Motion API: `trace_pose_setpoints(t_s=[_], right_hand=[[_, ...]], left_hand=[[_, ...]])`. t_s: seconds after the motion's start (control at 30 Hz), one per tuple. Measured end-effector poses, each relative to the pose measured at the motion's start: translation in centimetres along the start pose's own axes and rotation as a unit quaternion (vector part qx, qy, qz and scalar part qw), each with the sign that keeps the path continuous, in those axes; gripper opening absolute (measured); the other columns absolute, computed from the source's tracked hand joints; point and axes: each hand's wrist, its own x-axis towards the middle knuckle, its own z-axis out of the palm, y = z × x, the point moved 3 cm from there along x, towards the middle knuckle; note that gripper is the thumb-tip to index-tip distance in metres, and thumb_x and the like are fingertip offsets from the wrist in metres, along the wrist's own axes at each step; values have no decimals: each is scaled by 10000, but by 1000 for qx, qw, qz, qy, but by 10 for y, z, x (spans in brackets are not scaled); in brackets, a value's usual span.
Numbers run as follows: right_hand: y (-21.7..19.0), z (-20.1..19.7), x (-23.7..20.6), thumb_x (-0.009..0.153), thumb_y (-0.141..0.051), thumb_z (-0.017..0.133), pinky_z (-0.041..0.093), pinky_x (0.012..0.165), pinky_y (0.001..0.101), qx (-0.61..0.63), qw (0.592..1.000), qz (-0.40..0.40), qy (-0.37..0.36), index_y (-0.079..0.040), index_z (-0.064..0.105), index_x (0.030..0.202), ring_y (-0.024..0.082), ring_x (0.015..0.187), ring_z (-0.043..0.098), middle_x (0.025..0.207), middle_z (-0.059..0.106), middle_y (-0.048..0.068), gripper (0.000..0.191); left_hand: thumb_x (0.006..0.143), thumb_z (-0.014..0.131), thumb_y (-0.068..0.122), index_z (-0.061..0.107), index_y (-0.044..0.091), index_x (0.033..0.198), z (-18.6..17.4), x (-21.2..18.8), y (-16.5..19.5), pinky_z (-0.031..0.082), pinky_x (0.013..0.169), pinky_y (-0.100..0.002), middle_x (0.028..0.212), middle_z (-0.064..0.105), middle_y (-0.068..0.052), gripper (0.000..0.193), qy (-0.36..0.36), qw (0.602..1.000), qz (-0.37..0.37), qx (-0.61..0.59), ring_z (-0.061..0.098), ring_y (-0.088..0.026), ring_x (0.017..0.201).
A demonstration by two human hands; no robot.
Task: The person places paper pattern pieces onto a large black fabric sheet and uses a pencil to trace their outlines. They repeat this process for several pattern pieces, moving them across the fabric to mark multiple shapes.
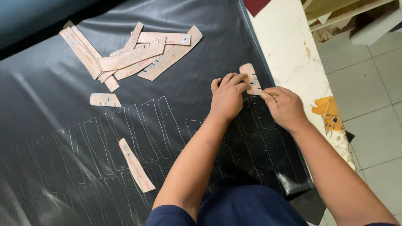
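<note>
My left hand (228,97) presses a small cardboard pattern piece (250,78) flat against the black leather sheet (176,90), fingers spread over its near edge, at the sheet's far right side beside the bare cream tabletop (289,46). My right hand (284,108) sits just right of it, its grip pinched tight around a thin marking pen (273,95) whose tip meets the pattern's edge. Rows of pale traced outlines (125,134) cover the near part of the sheet. A pile of long cardboard patterns (134,54) lies at the far left, with a short piece (105,100) and one slim strip (136,165) lying apart nearer me.
</note>
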Motion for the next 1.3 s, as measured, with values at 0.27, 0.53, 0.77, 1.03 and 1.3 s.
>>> trace_pose_setpoints(t_s=[0.27, 0.53, 0.77, 1.03, 1.3], right_hand=[[-12, 14, 7, 997, -184, 668, 558, 781, 334, 59, 998, -5, -17, -44, 752, 1075, 243, 868, 724, 997, 755, 116, 181], [0, 9, 25, 1048, -193, 634, 563, 811, 335, 67, 997, -13, 23, -19, 744, 1090, 240, 890, 730, 1009, 749, 134, 210], [5, 20, 26, 1021, -195, 650, 563, 765, 335, 65, 997, 14, 26, -3, 750, 1061, 225, 844, 726, 968, 751, 143, 220], [31, 28, 32, 1028, -163, 490, 493, 563, 228, 271, 930, 246, -23, 1, 669, 1108, 114, 713, 649, 1028, 731, 85, 255], [22, 29, 24, 985, -119, 527, 420, 511, 234, 387, 879, 263, -97, -13, 680, 1160, 107, 682, 596, 1049, 757, 102, 255]], left_hand=[[876, 616, 73, 752, 201, 1023, 6, -4, -5, 296, 1131, -518, 1315, 650, 64, 237, 3, 1000, -9, -17, 523, -181, 1350], [866, 688, 155, 716, 176, 921, 10, -7, -7, 303, 1147, -505, 1322, 682, 71, 66, 29, 999, -16, -29, 549, -173, 1361], [828, 711, 159, 723, 179, 874, 11, -5, -10, 311, 1137, -500, 1298, 692, 76, 52, 19, 999, -22, -29, 556, -168, 1342], [817, 731, 144, 688, 172, 1000, 12, -9, -8, 304, 1149, -492, 1286, 689, 35, 190, 58, 996, -24, -66, 556, -184, 1337], [880, 690, 71, 635, 139, 1160, 11, -32, -29, 376, 1173, -410, 1242, 674, -24, 294, 91, 982, -123, -113, 587, -238, 1329]])
